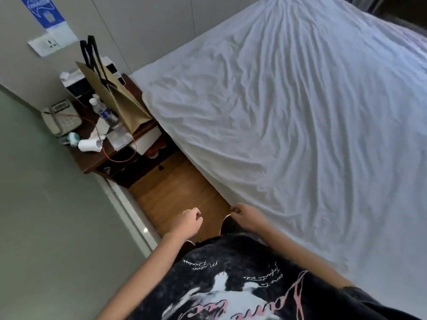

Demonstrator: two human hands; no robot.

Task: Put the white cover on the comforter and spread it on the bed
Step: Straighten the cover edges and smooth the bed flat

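So one wrinkly white cover [288, 112] drapes the bed [184, 54]; right hand [248, 218] pinches its soft side edge, left hand [187, 221] hangs loosely curled, empty.

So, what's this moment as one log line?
white cover: spread out, wrinkled | left hand: empty, over floor | right hand: at cover's edge, grip unclear

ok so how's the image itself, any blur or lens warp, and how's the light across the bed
Head view: wide-angle warp, the whole room sits tilted; head view is soft, small items on the dark wooden bedside table smeared; head view lighting is even, no glare, the wrinkled white cover creamy at its left edge, bluish to the right, creases casting soft shadows.
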